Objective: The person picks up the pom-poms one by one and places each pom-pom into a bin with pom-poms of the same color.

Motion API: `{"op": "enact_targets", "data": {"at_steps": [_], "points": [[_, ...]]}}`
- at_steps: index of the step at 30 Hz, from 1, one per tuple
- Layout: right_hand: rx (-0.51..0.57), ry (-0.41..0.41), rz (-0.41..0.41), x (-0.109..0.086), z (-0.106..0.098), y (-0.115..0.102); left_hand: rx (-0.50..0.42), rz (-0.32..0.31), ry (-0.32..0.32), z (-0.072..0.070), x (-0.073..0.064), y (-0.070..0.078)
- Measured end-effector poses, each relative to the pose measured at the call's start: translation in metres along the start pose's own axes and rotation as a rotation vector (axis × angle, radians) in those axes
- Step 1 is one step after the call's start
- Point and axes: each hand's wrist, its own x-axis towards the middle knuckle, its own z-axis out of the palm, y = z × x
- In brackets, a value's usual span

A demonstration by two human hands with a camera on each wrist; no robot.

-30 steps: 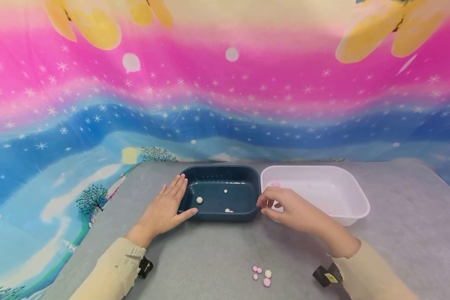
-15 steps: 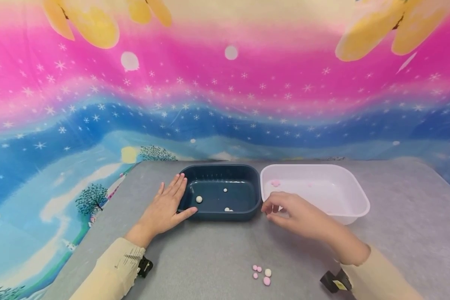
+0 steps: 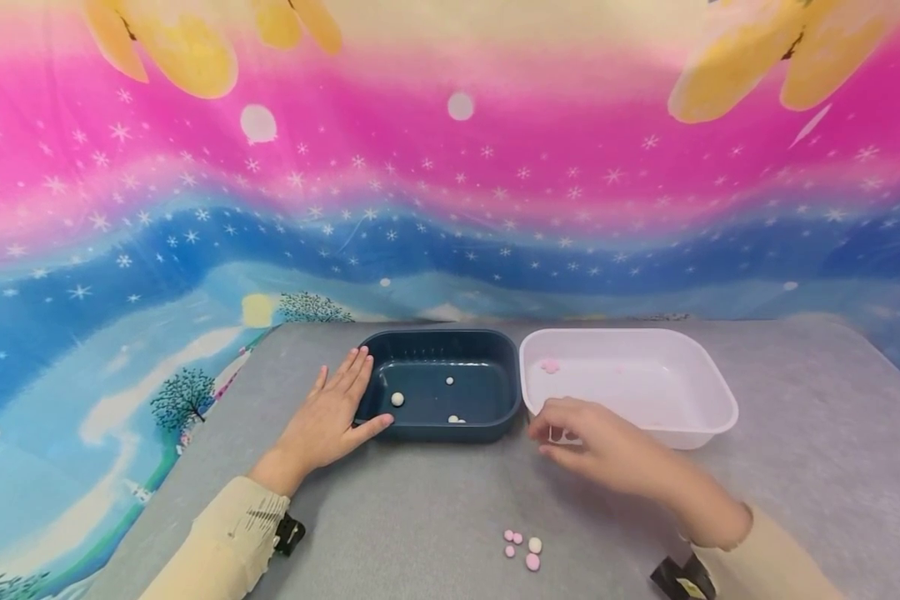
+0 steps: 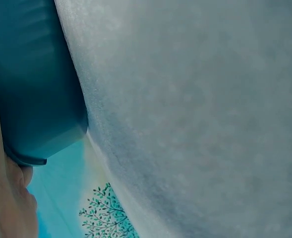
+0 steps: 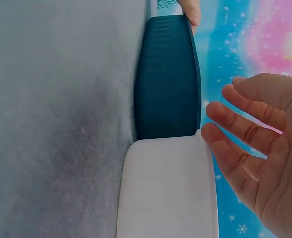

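My left hand (image 3: 328,403) lies with straight, spread fingers on the left rim of a dark blue basin (image 3: 438,432). Inside that basin are a larger white ball (image 3: 397,399), a small white ball (image 3: 450,381) and further white balls near its front wall. Over the front left corner of a white basin (image 3: 701,408) hovers my right hand (image 3: 596,442), its fingers loosely bent. The right wrist view shows these fingers (image 5: 230,116) apart, with nothing between them. Pink balls (image 3: 550,367) lie at the white basin's left end; my right hand hides part of this basin.
On the grey tabletop (image 3: 405,517), toward the front, lie several small pink balls (image 3: 532,562) and a white ball (image 3: 535,545). The two basins stand side by side, almost touching. A colourful patterned cloth (image 3: 450,208) hangs behind the table.
My right hand has drawn back from between the basins, toward me and slightly right, uncovering the pink balls in the white basin. My left hand has stayed on the dark blue basin.
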Motion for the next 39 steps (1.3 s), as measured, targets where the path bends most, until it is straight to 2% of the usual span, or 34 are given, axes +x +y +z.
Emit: {"op": "enact_targets", "data": {"at_steps": [10, 19, 26, 39], "points": [[-0.032, -0.016, -0.005, -0.008, 0.008, -0.003, -0.002, 0.001, 0.001, 0.001, -0.001, -0.001], [-0.05, -0.082, 0.015, -0.012, 0.01, -0.007, -0.003, -0.003, -0.009, -0.001, 0.0, 0.001], [-0.033, -0.108, -0.045, -0.013, 0.016, -0.008, -0.003, -0.001, -0.006, -0.001, 0.0, 0.0], [-0.029, -0.183, -0.078, -0.019, 0.029, -0.01, -0.01, 0.011, -0.005, -0.001, 0.001, -0.002]]}}
